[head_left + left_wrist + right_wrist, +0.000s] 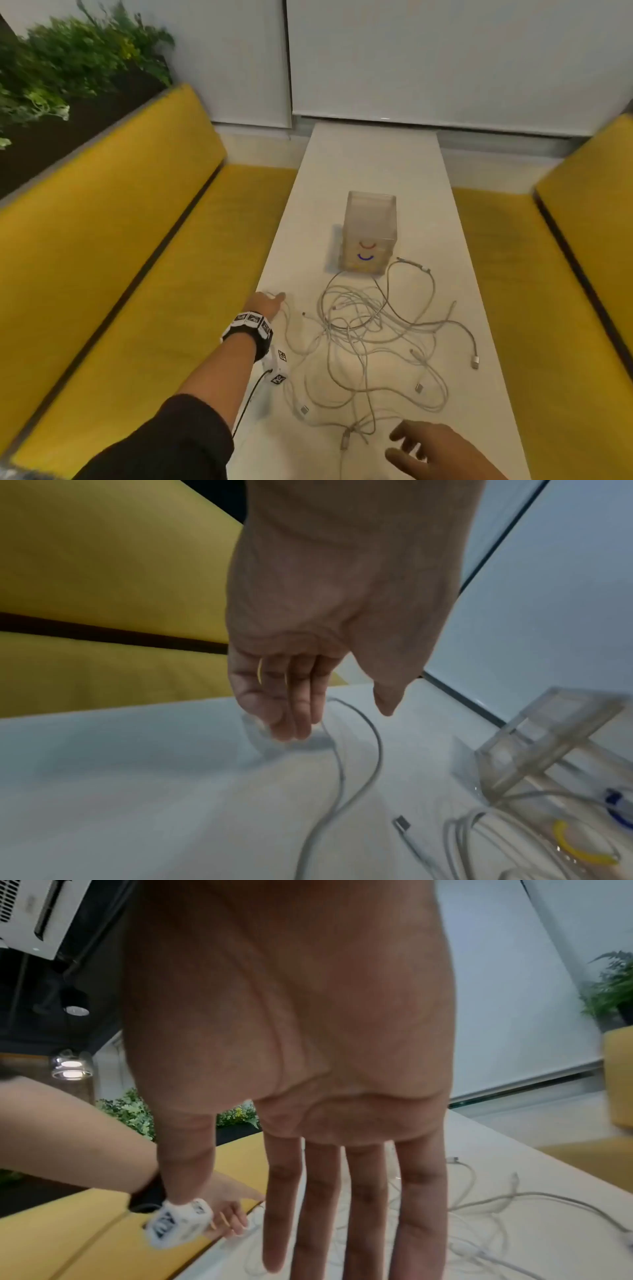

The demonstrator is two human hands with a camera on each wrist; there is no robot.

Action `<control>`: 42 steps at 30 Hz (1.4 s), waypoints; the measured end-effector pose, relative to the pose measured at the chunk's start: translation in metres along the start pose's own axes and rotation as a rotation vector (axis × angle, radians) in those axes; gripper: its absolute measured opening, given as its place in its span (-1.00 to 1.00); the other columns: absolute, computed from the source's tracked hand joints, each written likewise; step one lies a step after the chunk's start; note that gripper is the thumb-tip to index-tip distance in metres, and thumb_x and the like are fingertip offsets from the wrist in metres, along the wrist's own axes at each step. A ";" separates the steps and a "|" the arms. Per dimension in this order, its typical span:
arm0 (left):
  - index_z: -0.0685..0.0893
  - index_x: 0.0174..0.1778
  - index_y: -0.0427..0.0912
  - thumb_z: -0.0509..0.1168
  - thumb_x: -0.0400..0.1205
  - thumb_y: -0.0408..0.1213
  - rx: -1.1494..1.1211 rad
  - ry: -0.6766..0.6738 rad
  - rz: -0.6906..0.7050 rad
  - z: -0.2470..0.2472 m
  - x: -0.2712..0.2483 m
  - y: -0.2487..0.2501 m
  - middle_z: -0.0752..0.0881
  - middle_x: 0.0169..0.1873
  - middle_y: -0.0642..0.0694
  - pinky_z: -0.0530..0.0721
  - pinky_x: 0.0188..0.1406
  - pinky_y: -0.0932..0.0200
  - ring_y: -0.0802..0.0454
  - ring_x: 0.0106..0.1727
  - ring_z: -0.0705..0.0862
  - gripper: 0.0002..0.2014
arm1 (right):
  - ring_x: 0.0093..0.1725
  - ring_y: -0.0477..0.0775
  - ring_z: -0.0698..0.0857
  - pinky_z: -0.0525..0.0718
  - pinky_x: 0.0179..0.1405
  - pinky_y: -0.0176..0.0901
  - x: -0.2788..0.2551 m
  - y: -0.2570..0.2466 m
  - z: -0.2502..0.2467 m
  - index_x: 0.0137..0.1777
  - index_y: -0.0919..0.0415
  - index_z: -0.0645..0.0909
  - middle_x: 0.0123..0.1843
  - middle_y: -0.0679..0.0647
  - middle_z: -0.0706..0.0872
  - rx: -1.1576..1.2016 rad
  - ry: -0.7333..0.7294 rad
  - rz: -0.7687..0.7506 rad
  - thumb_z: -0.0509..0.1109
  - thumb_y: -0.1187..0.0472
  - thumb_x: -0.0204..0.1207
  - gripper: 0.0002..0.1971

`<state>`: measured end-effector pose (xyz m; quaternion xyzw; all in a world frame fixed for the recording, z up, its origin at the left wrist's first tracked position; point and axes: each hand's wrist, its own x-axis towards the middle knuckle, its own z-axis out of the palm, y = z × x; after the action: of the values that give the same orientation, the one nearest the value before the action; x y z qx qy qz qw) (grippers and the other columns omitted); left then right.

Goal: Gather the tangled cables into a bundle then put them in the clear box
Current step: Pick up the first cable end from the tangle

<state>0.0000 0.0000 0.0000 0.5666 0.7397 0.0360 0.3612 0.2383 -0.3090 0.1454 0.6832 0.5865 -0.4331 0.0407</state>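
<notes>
Head view: long white surface [373, 164] ran up frame centre between yellow padded benches [144, 260]; tangled white cables [363, 329] lay below clear box [370, 233].
Left wrist view: left hand [329, 610] fingers straight, touching cable loop.
Right wrist view: right hand [294, 1031] spread flat, empty.

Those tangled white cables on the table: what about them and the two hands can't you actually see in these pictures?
- Tangled white cables: head view too small and blurred to count them or read plug types.
- Left hand: left wrist view, blur at the fingertips hides whether they pinch a cable.
- Right hand: head view's bottom edge cuts off the wrist.
- Clear plastic box: right wrist view, the palm blocks it.
</notes>
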 end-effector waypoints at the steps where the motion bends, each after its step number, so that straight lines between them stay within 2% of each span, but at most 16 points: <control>1: 0.67 0.30 -0.36 0.25 0.66 0.20 0.042 -0.002 0.000 0.002 0.002 0.003 0.73 0.28 -0.34 0.67 0.21 -0.03 -0.31 0.26 0.72 -0.37 | 0.08 -0.21 0.68 0.62 0.15 -0.35 0.003 -0.004 -0.001 0.21 -0.27 0.58 0.09 -0.26 0.72 0.031 -0.016 -0.021 0.13 -0.61 0.29 -0.36; 5: 0.66 0.25 -0.42 0.26 0.70 -0.19 0.043 0.046 -0.010 0.012 0.002 0.013 0.75 0.21 -0.33 0.70 0.03 0.00 -0.32 0.20 0.73 -0.64 | -0.01 -0.16 0.74 0.71 0.03 -0.25 0.016 -0.024 -0.017 0.17 -0.20 0.66 -0.03 -0.26 0.75 0.076 0.124 -0.108 0.23 -0.37 0.48 -0.58; 10: 0.64 -0.05 -0.23 0.25 0.69 -0.42 -0.508 -0.115 0.213 0.004 -0.031 0.039 0.81 -0.10 -0.42 0.66 -0.45 0.11 -0.10 -0.44 0.66 -0.92 | -0.07 -0.15 0.76 0.70 -0.02 -0.21 0.070 -0.051 -0.050 0.18 -0.03 0.72 -0.03 -0.12 0.81 0.245 0.397 -0.315 0.39 -0.04 0.58 -0.76; 12: 0.57 0.05 -0.28 0.27 0.70 -0.46 -0.626 -0.238 0.365 -0.014 -0.064 0.052 0.80 -0.16 -0.38 0.67 -0.41 0.08 -0.13 -0.43 0.65 -0.95 | 0.14 -0.11 0.72 0.65 0.08 -0.30 0.098 -0.064 -0.059 0.39 0.09 0.61 0.19 -0.02 0.76 0.322 0.471 -0.325 0.43 0.04 0.59 -0.61; 14: 0.51 0.12 -0.29 0.29 0.72 -0.43 -0.689 -0.343 0.513 -0.033 -0.095 0.064 0.81 -0.23 -0.29 0.71 -0.33 0.04 -0.15 -0.36 0.68 -0.88 | 0.40 -0.07 0.59 0.61 0.34 -0.14 0.122 -0.074 -0.066 0.59 0.13 0.40 0.42 -0.01 0.63 0.379 0.462 -0.320 0.45 -0.04 0.56 -0.36; 16: 0.49 0.11 -0.28 0.27 0.75 -0.34 -0.725 -0.375 0.625 -0.055 -0.126 0.075 0.81 -0.24 -0.31 0.73 -0.25 -0.01 -0.16 -0.30 0.72 -0.88 | 0.45 -0.07 0.59 0.55 0.45 0.05 0.141 -0.082 -0.070 0.58 0.09 0.41 0.45 -0.05 0.64 0.425 0.412 -0.381 0.42 -0.12 0.56 -0.37; 19: 0.45 0.05 -0.33 0.16 0.81 -0.24 -0.792 -0.265 0.726 -0.087 -0.159 0.089 0.79 -0.26 -0.46 0.72 -0.27 -0.11 -0.27 -0.32 0.73 -0.82 | 0.08 -0.06 0.79 0.69 0.23 0.01 0.146 -0.094 -0.074 0.21 0.19 0.69 0.04 0.13 0.84 0.551 0.325 -0.506 0.34 -0.03 0.65 -0.68; 22: 0.45 -0.03 -0.26 0.07 0.84 -0.24 -0.942 -0.042 0.764 -0.125 -0.179 0.099 0.73 -0.42 -0.34 0.74 -0.08 -0.06 -0.23 -0.26 0.78 -0.80 | -0.33 -0.06 0.69 0.62 -0.13 -0.18 0.139 -0.102 -0.080 -0.18 0.26 0.68 -0.31 0.31 0.72 0.598 0.275 -0.574 0.28 0.03 0.70 -0.65; 25: 0.47 -0.04 -0.17 0.04 0.84 -0.20 -1.210 0.106 0.811 -0.173 -0.189 0.104 0.56 -0.54 -0.12 0.72 -0.26 0.04 -0.11 -0.42 0.69 -0.79 | -0.38 0.03 0.60 0.58 -0.23 -0.10 0.134 -0.093 -0.080 -0.32 0.15 0.56 -0.38 0.10 0.60 0.600 0.254 -0.592 0.25 -0.04 0.70 -0.60; 27: 0.46 -0.05 -0.14 0.04 0.84 -0.16 -1.358 0.224 0.866 -0.212 -0.191 0.105 0.39 -0.51 -0.06 0.49 -0.52 0.12 0.00 -0.54 0.42 -0.79 | -0.40 0.01 0.57 0.55 -0.25 -0.08 0.132 -0.078 -0.081 -0.37 0.12 0.50 -0.41 -0.01 0.55 0.534 0.275 -0.573 0.23 -0.14 0.67 -0.55; 29: 0.41 -0.05 -0.15 0.03 0.83 -0.15 -1.453 0.392 0.909 -0.253 -0.189 0.103 0.29 -0.48 -0.05 0.23 -0.56 0.13 0.03 -0.52 0.19 -0.80 | -0.40 0.00 0.46 0.48 -0.28 -0.01 0.128 -0.054 -0.083 -0.39 0.17 0.38 -0.44 -0.04 0.42 0.507 0.280 -0.550 0.22 -0.24 0.62 -0.48; 32: 0.35 0.02 -0.19 0.03 0.83 -0.15 -1.456 0.506 0.943 -0.295 -0.188 0.096 0.23 -0.49 -0.02 0.16 -0.56 0.15 0.04 -0.52 0.12 -0.82 | -0.34 0.05 0.36 0.40 -0.21 0.08 0.118 -0.022 -0.092 -0.38 0.24 0.32 -0.40 0.05 0.35 0.549 0.298 -0.512 0.25 -0.36 0.54 -0.37; 34: 0.38 0.00 -0.15 0.05 0.83 -0.14 -1.374 0.412 0.960 -0.292 -0.195 0.103 0.21 -0.49 -0.02 0.14 -0.55 0.14 0.03 -0.51 0.10 -0.83 | -0.27 0.01 0.50 0.51 -0.09 0.09 0.115 -0.016 -0.102 -0.27 0.27 0.45 -0.33 0.01 0.51 0.585 0.343 -0.509 0.31 -0.40 0.48 -0.36; 36: 0.44 -0.06 -0.10 0.03 0.84 -0.14 -1.290 0.221 0.958 -0.263 -0.210 0.119 0.24 -0.47 -0.04 0.16 -0.56 0.14 0.02 -0.49 0.13 -0.80 | 0.00 -0.16 0.67 0.64 0.11 -0.02 0.105 -0.033 -0.113 0.03 0.14 0.59 -0.03 -0.14 0.70 0.584 0.394 -0.540 0.41 -0.25 0.50 -0.56; 39: 0.43 -0.09 -0.11 0.01 0.84 -0.16 -1.275 -0.249 0.931 -0.201 -0.232 0.147 0.30 -0.48 -0.04 0.19 -0.54 0.18 0.05 -0.49 0.17 -0.77 | 0.54 -0.28 0.41 0.44 0.54 -0.19 0.083 -0.085 -0.127 0.54 -0.12 0.38 0.55 -0.23 0.46 0.517 0.417 -0.672 0.49 -0.17 0.45 -0.33; 42: 0.38 -0.07 -0.15 0.00 0.83 -0.18 -1.310 -0.583 0.897 -0.160 -0.250 0.165 0.22 -0.48 -0.08 0.17 -0.56 0.18 0.05 -0.52 0.15 -0.80 | 0.59 -0.21 0.41 0.37 0.59 -0.17 0.067 -0.126 -0.136 0.57 0.03 0.38 0.56 -0.17 0.50 0.547 0.390 -0.840 0.54 0.02 0.49 -0.32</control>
<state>0.0665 -0.1007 0.3173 0.4693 0.1514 0.4498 0.7447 0.2021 -0.1419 0.2439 0.4432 0.6718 -0.4141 -0.4251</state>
